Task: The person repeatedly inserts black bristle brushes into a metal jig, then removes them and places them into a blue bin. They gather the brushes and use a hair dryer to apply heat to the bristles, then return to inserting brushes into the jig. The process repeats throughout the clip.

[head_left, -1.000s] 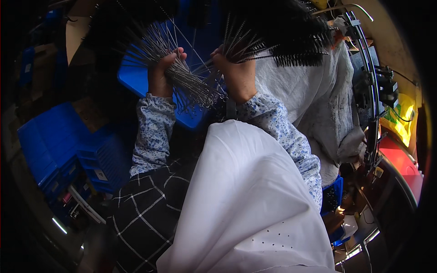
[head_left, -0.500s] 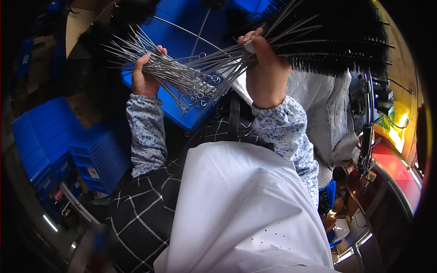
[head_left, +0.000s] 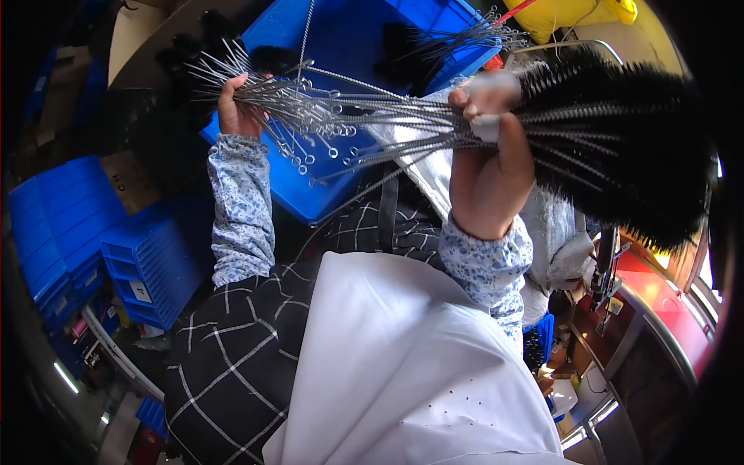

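My left hand (head_left: 242,112) is closed round a bundle of thin wire rods (head_left: 298,116), many with small ring ends pointing right. My right hand (head_left: 496,159), partly blurred, grips the twisted wire stems of several black-bristled brushes (head_left: 620,147). The bristles fan out to the right of that hand, while the stems' ringed ends reach left and overlap the left bundle. Both bundles are held above a blue bin (head_left: 291,182). White material shows at the right fingers; I cannot tell whether it is a wrapping.
More wire-stemmed brushes (head_left: 473,35) lie at the bin's far right edge, by a yellow bag (head_left: 585,15). Blue crates (head_left: 147,271) stand at the left. A white cloth (head_left: 411,356) covers my lap. White sacking (head_left: 550,240) and a red surface (head_left: 659,294) are at the right.
My right hand has moved right and nearer with its brushes, and the bristles have swung lower. The stems now stretch flatter between my hands. More of the bin's far side shows.
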A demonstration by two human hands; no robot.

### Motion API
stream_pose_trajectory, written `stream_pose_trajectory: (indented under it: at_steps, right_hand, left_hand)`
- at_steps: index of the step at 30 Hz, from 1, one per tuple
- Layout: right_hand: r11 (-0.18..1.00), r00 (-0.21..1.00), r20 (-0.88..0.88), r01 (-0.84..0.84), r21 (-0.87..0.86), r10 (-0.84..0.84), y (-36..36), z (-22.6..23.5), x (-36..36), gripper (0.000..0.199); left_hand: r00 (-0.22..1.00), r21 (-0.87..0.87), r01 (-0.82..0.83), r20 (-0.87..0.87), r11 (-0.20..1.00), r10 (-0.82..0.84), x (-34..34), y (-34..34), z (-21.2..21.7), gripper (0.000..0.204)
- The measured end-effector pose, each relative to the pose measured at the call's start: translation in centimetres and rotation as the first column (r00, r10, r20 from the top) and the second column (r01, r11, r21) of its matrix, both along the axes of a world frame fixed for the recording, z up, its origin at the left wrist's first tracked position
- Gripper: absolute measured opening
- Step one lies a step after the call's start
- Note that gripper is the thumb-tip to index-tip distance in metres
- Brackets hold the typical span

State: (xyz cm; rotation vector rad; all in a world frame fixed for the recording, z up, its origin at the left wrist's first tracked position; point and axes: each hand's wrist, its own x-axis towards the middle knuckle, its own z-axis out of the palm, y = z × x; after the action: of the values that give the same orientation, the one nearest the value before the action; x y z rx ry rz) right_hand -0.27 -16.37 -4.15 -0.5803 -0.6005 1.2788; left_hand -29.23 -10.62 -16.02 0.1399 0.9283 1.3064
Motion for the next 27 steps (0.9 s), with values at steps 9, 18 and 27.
stream_pose_trajectory:
  at_steps: [9,18,27]
  right_hand:
    - [1.000,0.997,0.075,0.028,0.003,-0.028,-4.1,2.2,2.5,0.023]
    - [0.984,0.974,0.163,0.142,0.106,-0.158,-9.1,4.7,5.0,0.033]
    - [0.947,0.863,0.501,0.108,-0.303,0.062,-11.7,8.9,16.8,0.029]
  left_hand:
    - [0.991,0.005,0.134,0.021,0.991,-0.134,1.5,0.7,1.4,0.031]
    - [0.963,-0.006,0.199,0.185,0.980,-0.194,3.0,1.8,0.9,0.030]
    - [0.915,-0.290,0.348,-0.102,0.892,-0.391,3.8,-2.8,0.0,0.029]
